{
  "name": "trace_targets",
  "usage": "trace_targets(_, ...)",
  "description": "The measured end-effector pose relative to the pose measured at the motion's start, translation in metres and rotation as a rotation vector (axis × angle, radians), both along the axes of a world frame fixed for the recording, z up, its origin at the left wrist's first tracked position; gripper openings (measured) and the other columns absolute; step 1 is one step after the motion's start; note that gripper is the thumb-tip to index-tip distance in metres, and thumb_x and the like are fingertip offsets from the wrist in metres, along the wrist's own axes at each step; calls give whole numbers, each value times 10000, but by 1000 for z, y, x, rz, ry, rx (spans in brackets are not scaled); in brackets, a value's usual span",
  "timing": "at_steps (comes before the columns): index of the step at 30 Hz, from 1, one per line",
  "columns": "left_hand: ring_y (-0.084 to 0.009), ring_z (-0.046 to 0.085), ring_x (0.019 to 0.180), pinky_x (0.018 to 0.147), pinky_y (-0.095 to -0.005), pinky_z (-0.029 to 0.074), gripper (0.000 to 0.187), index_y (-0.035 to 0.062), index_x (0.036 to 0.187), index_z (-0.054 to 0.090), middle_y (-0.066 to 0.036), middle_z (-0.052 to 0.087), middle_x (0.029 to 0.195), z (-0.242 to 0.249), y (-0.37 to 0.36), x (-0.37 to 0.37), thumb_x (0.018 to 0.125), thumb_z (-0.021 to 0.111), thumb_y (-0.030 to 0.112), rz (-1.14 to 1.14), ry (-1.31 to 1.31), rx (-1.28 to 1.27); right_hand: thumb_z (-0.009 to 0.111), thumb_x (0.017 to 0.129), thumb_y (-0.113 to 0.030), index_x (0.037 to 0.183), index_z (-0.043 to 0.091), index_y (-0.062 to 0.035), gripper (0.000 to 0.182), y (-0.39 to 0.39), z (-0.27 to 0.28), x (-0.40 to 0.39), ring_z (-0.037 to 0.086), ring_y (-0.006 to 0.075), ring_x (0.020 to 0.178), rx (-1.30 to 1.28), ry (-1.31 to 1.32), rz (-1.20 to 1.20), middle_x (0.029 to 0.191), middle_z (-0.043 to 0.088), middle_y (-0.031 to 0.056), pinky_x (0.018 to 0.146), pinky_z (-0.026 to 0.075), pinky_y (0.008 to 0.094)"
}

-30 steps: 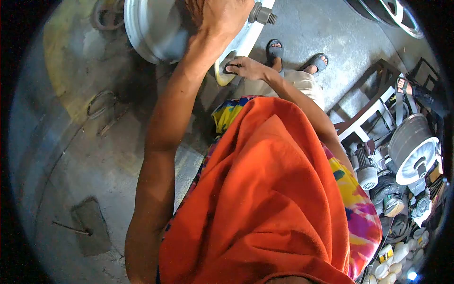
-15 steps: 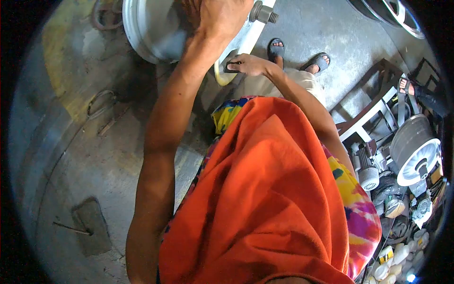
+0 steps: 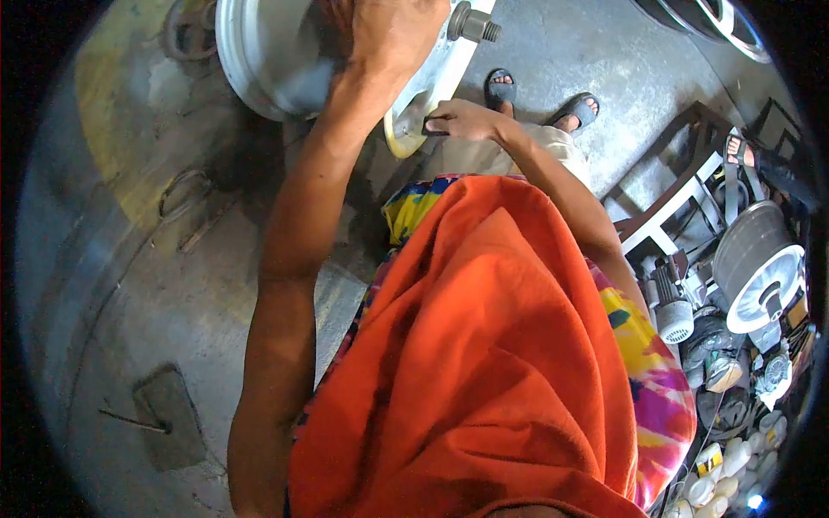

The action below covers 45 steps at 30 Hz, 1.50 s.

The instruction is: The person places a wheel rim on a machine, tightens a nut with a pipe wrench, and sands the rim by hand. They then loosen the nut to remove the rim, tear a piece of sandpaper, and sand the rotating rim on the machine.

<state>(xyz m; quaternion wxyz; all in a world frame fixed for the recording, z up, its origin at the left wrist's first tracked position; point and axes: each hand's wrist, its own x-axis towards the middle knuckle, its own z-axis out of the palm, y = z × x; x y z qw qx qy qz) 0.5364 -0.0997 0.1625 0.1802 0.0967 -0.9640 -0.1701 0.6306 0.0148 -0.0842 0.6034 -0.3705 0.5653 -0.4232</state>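
A pale grey metal wheel rim [image 3: 259, 56] fills the top of the view, and a threaded bolt with a nut [image 3: 471, 23] sticks out at its right. My left hand [image 3: 399, 30] is over the rim; its bent fingers look closed, but the top edge and the hand itself hide what they grip. Lower right, my right hand [image 3: 471, 121] pinches a small black block [image 3: 436, 127] beside the rim's rounded, yellowish-white lip [image 3: 401, 142]. An orange cloth [image 3: 466, 345] hangs over my chest.
To the right stand a metal frame [image 3: 682, 203], another wheel [image 3: 764, 289] and an electric motor [image 3: 672, 311]. Several white plastic bottles [image 3: 734, 457] lie at lower right. Another person's sandalled foot [image 3: 738, 151] shows at the right. A plate with a rod [image 3: 168, 419] lies on the floor.
My right hand and the black block have shifted slightly right, away from the rim's lip, uncovering more of it. The rim and my left hand appear slightly further left in view.
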Motion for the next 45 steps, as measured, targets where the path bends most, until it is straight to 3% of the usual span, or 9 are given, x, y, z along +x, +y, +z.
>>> trace_targets(2, -436, 544, 717, 634, -493, 392, 213, -6, 853, 501, -226, 555, 755, 1, 1, -1, 902, 606, 172, -7, 4, 5, 536, 986, -372, 1140, 641, -1, 416, 13, -5, 7, 570, 268, 950, -32, -35, -221, 998, 604, 166, 860, 439, 362)
trace_targets(5, -436, 539, 711, 631, -490, 391, 210, -7, 853, 500, -225, 550, 749, 0, 2, 0, 904, 604, 169, -16, -3, 1, 534, 988, -372, 1125, 634, 12, 420, 5, -1, 23, 562, 259, 946, -13, -102, -256, 1013, 597, 166, 848, 432, 372)
trace_targets(14, -433, 534, 703, 625, -490, 386, 226, -5, 840, 486, -223, 536, 738, 0, 2, -1, 913, 598, 177, 9, -17, -31, 507, 992, -396, 1150, 617, 17, 456, -13, 3, 23, 566, 260, 964, -41, -134, -131, 1013, 609, 180, 847, 435, 373)
trace_targets(17, -432, 536, 705, 624, -491, 386, 226, -4, 841, 486, -224, 535, 737, 0, 3, -2, 915, 595, 180, 18, -25, -41, 520, 978, -344, 1166, 648, -56, 367, -14, 15, 22, 613, 312, 1001, -49, -5, -99, 1085, 661, 189, 898, 458, 412)
trace_targets(25, -427, 543, 708, 622, -491, 387, 224, 7, 848, 494, -214, 543, 737, -1, 3, -2, 913, 594, 197, -8, 30, -39, 500, 992, -408, 1167, 622, 5, 465, -10, 12, 35, 583, 305, 927, -55, -60, -222, 1028, 617, 207, 838, 451, 396)
trace_targets(30, -417, 544, 710, 620, -486, 385, 227, 2, 846, 490, -207, 543, 734, 2, 6, -1, 915, 593, 192, 41, -29, -71, 497, 992, -387, 1149, 630, 9, 447, 2, 21, 39, 581, 335, 1005, -107, -21, -298, 1092, 597, 213, 883, 439, 398)
trace_targets(36, -416, 545, 714, 631, -486, 387, 230, 0, 842, 487, -208, 546, 742, 2, 3, -3, 914, 596, 190, 23, -47, -37, 583, 947, -309, 997, 697, -59, 280, 2, 14, 66, 583, 355, 894, -109, 71, -543, 925, 559, 158, 803, 458, 451)
trace_targets(42, -431, 539, 719, 636, -488, 387, 235, -4, 841, 488, -219, 542, 739, 1, 4, 0, 916, 593, 192, 23, -9, -36, 575, 937, -293, 1042, 705, -91, 262, -1, 31, 51, 596, 353, 955, -199, 503, -410, 988, 595, 129, 848, 462, 446)
trace_targets(45, -437, 538, 721, 637, -488, 387, 232, -6, 850, 492, -221, 543, 740, 1, 4, 5, 918, 590, 193, 28, -32, -58, 563, 941, -296, 1097, 698, -95, 289, -12, 17, 46, 593, 375, 1018, -65, 258, -336, 1058, 636, 141, 900, 457, 431)
